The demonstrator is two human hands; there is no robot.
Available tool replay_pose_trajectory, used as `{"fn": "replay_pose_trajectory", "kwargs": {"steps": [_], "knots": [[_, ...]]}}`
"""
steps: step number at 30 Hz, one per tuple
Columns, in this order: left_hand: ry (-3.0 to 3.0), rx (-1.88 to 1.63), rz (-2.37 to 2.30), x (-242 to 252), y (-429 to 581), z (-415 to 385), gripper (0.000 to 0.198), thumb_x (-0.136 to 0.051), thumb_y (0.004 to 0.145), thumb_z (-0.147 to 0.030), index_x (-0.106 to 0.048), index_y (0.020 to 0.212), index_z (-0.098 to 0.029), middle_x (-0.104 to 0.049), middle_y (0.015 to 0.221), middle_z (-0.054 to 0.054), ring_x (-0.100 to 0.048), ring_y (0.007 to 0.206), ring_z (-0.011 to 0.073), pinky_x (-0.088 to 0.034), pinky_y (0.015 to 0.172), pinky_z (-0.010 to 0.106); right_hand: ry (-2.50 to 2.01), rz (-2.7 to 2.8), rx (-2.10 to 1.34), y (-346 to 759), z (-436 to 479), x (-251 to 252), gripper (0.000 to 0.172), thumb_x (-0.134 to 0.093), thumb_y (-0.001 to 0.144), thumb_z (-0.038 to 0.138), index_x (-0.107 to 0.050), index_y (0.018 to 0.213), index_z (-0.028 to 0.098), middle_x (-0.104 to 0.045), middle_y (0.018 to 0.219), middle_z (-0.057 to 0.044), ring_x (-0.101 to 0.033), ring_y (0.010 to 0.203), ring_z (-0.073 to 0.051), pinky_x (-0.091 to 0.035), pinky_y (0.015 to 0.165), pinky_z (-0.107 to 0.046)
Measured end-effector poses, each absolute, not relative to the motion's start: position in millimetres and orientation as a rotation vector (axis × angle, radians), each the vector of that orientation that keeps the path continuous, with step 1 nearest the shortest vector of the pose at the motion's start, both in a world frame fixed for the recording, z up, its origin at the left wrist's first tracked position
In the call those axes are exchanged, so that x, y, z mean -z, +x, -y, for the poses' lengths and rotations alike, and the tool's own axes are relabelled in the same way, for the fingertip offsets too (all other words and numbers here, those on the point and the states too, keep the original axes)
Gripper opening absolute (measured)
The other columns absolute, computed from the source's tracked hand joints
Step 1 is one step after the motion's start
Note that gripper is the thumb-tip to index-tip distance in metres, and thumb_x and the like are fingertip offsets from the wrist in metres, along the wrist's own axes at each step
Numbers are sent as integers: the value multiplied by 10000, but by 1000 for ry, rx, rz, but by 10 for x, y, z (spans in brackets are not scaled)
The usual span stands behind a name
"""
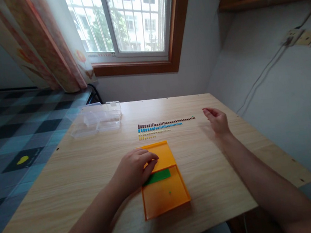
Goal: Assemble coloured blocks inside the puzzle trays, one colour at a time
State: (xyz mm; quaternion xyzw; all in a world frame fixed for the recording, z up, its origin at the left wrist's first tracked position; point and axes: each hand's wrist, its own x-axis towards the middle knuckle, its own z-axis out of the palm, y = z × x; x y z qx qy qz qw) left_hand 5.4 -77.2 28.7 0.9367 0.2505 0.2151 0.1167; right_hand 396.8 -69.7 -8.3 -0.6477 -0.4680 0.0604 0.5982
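An orange plastic case (pixel 167 203) lies unfolded on the table, holding a flat green strip (pixel 160 176) and a tiny green piece (pixel 170 193). My left hand (pixel 136 166) rests over the case's left edge, its thumb and fingers apart with nothing visible between them. To the right of the small-piece rows, my right hand (pixel 217 119) is raised just over the table with its fingertips pinched; whatever is in them is too small to make out. Dark brown pieces (pixel 162 123), blue pieces (pixel 159 127), pale pieces (pixel 154 132) and yellow pieces (pixel 146 137) form neat rows beyond the case.
Clear plastic boxes (pixel 103 119) stand at the table's back left corner. The wooden table (pixel 81 183) meets a white wall on the right, where a cable (pixel 261 72) hangs from a socket. A checked bed (pixel 12 139) lies to the left, and a window is behind.
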Motion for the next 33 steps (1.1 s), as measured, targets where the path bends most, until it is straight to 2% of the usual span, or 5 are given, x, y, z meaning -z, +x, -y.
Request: {"fn": "replay_pose_trajectory", "kwargs": {"steps": [4,10,15,20,33], "knots": [[2762,-627,-733,-270,70,799,212,-560,980,-258,-744,888,-208,-756,851,39,-672,777,178,-489,711,290,-1601,987,-178,4225,507,305,503,-663,818,593,-773,1005,139,-778,997,-142,-718,928,-259,-585,773,-350],[2786,-569,-705,-291,101,870,213,-556,983,-245,-733,870,-211,-735,798,21,-645,733,178,-453,715,317,-1805,1011,-328,4435,162,439,358,-809,701,472,-800,830,139,-792,863,-132,-732,862,-271,-573,779,-337],[2818,-587,-695,-319,98,869,159,-579,964,-229,-727,909,-212,-749,836,25,-647,753,185,-439,772,351,-1979,1065,-484,4585,-10,373,339,-856,641,429,-804,797,133,-718,618,-73,-657,575,-205,-508,557,-287],[2840,-650,-720,-339,94,885,163,-566,973,-244,-725,956,-217,-748,846,28,-644,775,195,-430,821,377,-2076,1142,-548,4581,-70,343,335,-842,650,411,-812,848,142,-673,554,-28,-544,445,-133,-411,452,-240],[2864,-649,-717,-376,90,911,167,-565,978,-240,-730,985,-214,-741,865,38,-626,803,208,-437,812,377,-2229,1309,-395,4480,-72,190,117,-780,661,283,-810,724,189,-691,570,-36,-620,556,-184,-464,583,-275]]}}
